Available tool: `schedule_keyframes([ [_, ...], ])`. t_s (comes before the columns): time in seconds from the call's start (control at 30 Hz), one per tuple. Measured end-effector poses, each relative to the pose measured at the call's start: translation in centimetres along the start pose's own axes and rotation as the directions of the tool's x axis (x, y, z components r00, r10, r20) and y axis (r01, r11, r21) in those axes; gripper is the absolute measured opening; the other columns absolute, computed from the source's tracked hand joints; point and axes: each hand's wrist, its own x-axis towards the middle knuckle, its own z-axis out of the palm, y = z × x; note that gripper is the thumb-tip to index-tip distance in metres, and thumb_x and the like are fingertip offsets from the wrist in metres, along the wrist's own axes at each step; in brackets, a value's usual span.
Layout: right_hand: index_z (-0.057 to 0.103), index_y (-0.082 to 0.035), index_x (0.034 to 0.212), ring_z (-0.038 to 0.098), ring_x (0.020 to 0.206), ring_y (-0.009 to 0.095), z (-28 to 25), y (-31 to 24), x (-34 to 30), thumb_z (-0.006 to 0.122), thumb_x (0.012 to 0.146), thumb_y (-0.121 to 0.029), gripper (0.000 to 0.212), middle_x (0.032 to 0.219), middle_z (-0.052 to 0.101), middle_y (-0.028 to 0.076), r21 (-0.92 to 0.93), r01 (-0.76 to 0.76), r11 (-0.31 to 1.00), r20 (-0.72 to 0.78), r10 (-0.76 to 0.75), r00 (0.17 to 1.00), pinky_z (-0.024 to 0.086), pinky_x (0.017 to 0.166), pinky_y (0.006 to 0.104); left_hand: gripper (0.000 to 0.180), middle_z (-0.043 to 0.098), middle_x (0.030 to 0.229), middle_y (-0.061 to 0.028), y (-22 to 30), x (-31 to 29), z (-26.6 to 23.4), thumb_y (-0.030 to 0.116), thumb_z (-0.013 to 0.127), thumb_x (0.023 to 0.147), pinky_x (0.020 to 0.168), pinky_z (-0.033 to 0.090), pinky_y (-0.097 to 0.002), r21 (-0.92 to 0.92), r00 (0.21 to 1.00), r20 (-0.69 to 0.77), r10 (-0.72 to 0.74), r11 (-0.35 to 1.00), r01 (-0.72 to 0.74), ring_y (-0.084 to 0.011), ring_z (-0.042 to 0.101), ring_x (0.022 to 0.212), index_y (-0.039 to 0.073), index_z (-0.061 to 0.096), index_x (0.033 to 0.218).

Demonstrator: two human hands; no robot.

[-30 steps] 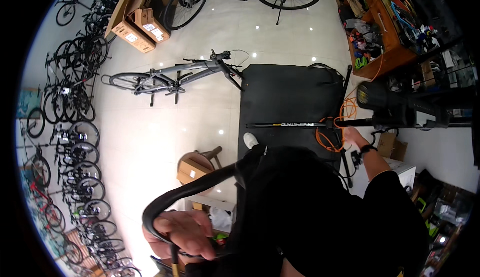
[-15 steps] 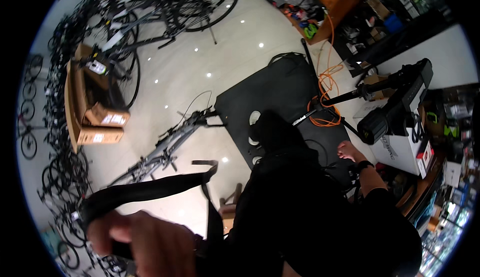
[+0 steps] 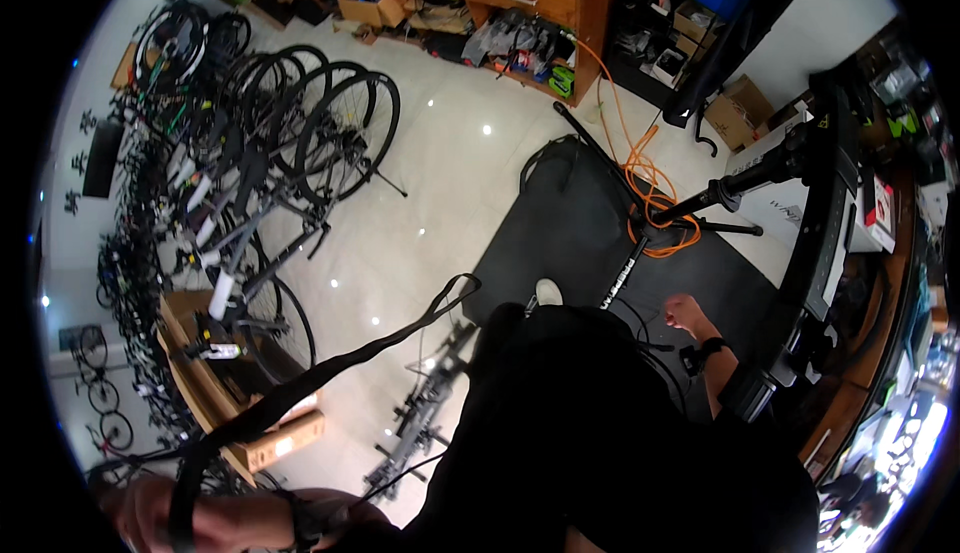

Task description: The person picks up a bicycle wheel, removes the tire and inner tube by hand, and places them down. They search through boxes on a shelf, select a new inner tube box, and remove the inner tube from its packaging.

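Observation:
At the lower left, my left hand (image 3: 150,513) is closed around a long black strap (image 3: 330,365). The strap stretches up and to the right, ending in a folded loop over the floor. My right hand (image 3: 688,313) hangs over the black mat (image 3: 530,238), its fingers curled in and nothing seen in them. A dark band (image 3: 712,346) circles the right wrist. Beside that arm stands a black work stand (image 3: 735,188) on tripod legs. My dark clothing hides much of the lower middle.
A grey bicycle frame (image 3: 425,413) lies on the floor to the left. Farther left, bicycles (image 3: 345,138) stand in rows near a cardboard box (image 3: 285,441). An orange hose (image 3: 650,193) is coiled around the stand's base. A wooden workbench (image 3: 592,38) stands at the back.
My view has shifted, bringing more of the workbench into sight. My left hand has moved farther left and down with the strap, which now stretches out longer. My right hand stays curled.

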Motion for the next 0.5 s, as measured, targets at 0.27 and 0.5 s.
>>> schedule_keyframes([
  [0.27, 0.059, -0.005, 0.083, 0.06, 0.054, 0.018, 4.3, 5.0, 0.2, 0.055, 0.09, -0.013, 0.011, 0.07, 0.062, 0.007, 0.35, -0.016, 0.937, -0.172, 0.081, 0.982, 0.046, 0.044, 0.029, 0.032, 0.064, 0.086, -0.0061, -18.1, 4.1, -20.0, 0.013, 0.055, 0.098, 0.066, 0.043, -0.0238, 0.704, 0.76, -0.337, -0.555, 0.387, 0.595, -0.0112, 0.057, 0.071, -0.005, 0.054, 0.124],
  [0.5, 0.055, -0.006, 0.071, 0.055, 0.046, 0.017, 10.6, -2.0, 1.8, 0.053, 0.089, -0.008, 0.018, 0.065, 0.06, 0.008, 0.614, -0.032, 0.789, -0.339, 0.299, 0.892, 0.038, 0.036, 0.0285, 0.028, 0.073, 0.092, -0.0115, -32.5, 3.9, -36.3, 0.023, 0.05, 0.104, 0.073, 0.046, -0.0249, 0.67, 0.267, -0.406, -0.874, -0.086, 0.737, -0.0145, 0.068, 0.078, -0.001, 0.058, 0.116],
])
